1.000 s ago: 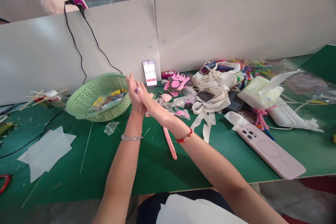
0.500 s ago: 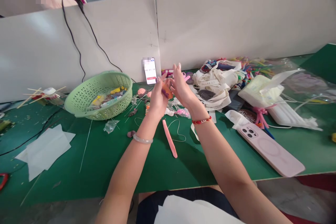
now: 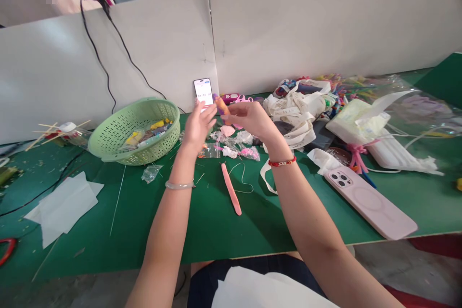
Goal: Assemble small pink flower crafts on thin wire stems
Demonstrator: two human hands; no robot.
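My right hand (image 3: pixel 249 118) pinches a short roll of orange and purple modelling clay (image 3: pixel 221 106) between thumb and fingers, raised above the table. Just left of it, my left hand (image 3: pixel 198 125) is up with its fingers apart and nothing visible in it. Below the hands, a long pink clay strip (image 3: pixel 231 190) lies on the green table, a thin looped wire (image 3: pixel 249 183) beside its upper end. Small plastic bags with pink and white pieces (image 3: pixel 249 153) sit behind the strip.
A green basket (image 3: pixel 104 130) with packets is on the left, near white paper sheets (image 3: pixel 67 207). An upright phone (image 3: pixel 202 87) leans against the white partition (image 3: pixel 306 24). Crumpled white ribbon (image 3: pixel 296 110), a tissue pack (image 3: pixel 357 122) and a pink phone (image 3: pixel 371 202) are on the right.
My hands have moved apart; before, the clay was between both palms. Now only the right fingers hold it, and my left hand has shifted left.
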